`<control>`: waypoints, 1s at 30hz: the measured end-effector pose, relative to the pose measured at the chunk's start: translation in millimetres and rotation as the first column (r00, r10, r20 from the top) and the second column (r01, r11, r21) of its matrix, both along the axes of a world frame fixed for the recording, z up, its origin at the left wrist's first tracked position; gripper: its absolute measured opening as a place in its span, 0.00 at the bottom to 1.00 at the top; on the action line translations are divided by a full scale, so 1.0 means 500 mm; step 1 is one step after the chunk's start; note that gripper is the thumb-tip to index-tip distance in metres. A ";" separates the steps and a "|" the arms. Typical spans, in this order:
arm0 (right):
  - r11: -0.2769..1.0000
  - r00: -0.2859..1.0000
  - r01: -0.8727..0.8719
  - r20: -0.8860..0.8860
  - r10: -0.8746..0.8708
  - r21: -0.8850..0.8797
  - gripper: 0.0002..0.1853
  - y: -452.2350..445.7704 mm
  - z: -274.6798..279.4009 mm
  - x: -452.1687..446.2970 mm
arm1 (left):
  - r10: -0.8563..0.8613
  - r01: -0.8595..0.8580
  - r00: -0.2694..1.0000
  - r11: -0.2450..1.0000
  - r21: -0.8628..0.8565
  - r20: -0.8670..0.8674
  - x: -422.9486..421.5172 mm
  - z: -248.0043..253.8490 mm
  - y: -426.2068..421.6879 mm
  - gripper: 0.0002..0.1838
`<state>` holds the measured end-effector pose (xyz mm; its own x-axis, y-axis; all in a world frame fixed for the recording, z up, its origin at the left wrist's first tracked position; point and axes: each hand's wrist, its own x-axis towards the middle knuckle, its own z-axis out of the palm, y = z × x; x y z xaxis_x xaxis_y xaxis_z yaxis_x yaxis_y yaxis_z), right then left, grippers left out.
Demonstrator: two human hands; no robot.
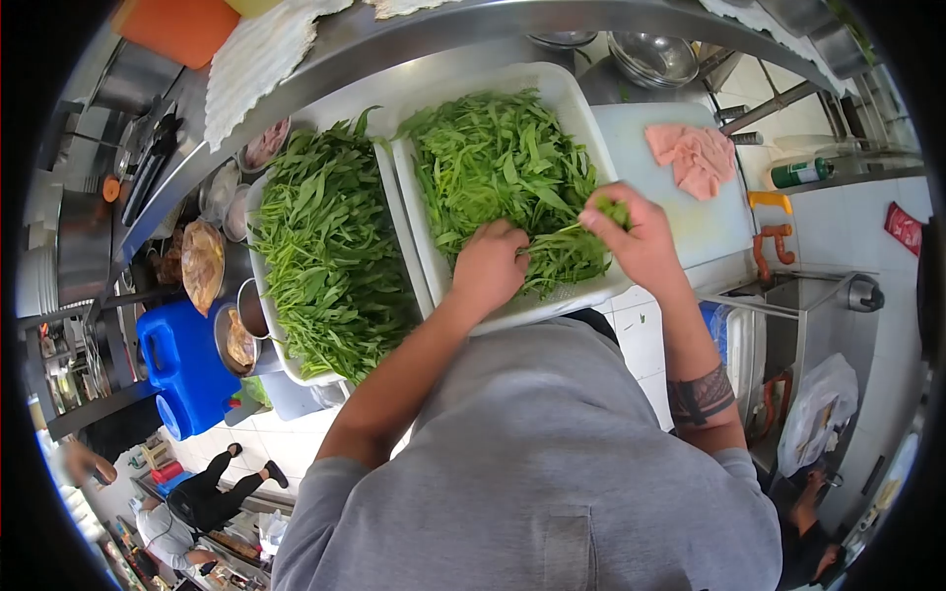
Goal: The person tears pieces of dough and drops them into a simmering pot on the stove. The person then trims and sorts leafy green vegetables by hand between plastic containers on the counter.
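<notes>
My left hand (490,264) is closed on green stems over the front part of the right white basket (583,101). Further right, my right hand (631,234) pinches a small bunch of greens above the basket's right edge, its fingers curled round it. Stems stretch between the two hands. Leafy greens (493,148) fill this basket. Beside it on the left stands a second white basket (396,229), heaped with long-leaved greens (325,246).
A pink cloth (692,158) lies on a white cutting board (616,133) at the right. Metal bowls (652,59) stand behind. At left are a blue jerrycan (182,364) and bowls of meat. A person (168,527) is at lower left, another (813,537) at lower right.
</notes>
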<state>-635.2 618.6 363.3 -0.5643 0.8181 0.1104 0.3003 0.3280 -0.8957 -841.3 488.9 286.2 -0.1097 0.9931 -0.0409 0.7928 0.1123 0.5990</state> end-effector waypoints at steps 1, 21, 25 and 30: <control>0.987 0.984 -0.156 0.090 0.151 0.046 0.11 -0.003 -0.011 -0.001 | 0.063 -0.057 0.992 0.997 -0.055 0.110 0.001 0.020 -0.004 0.12; 0.949 0.985 -0.096 0.111 0.135 -0.301 0.13 -0.039 -0.035 -0.032 | 0.293 -0.287 0.552 0.946 -0.152 0.781 0.009 0.080 -0.006 0.13; 0.967 0.974 -0.118 0.161 0.157 -0.228 0.17 -0.042 -0.045 -0.028 | 0.304 -0.344 0.483 0.928 -0.142 0.821 0.019 0.059 0.012 0.12; 0.993 0.993 -0.110 -0.040 0.109 -0.031 0.22 -0.048 -0.022 -0.043 | 0.333 -0.226 0.533 0.942 -0.248 0.778 0.007 0.060 0.015 0.12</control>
<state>-657.0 594.6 352.2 -0.6467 0.7552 0.1071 0.2300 0.3269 -0.9167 -837.8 496.2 316.4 -0.2499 0.9006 -0.3555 -0.0912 0.3436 0.9347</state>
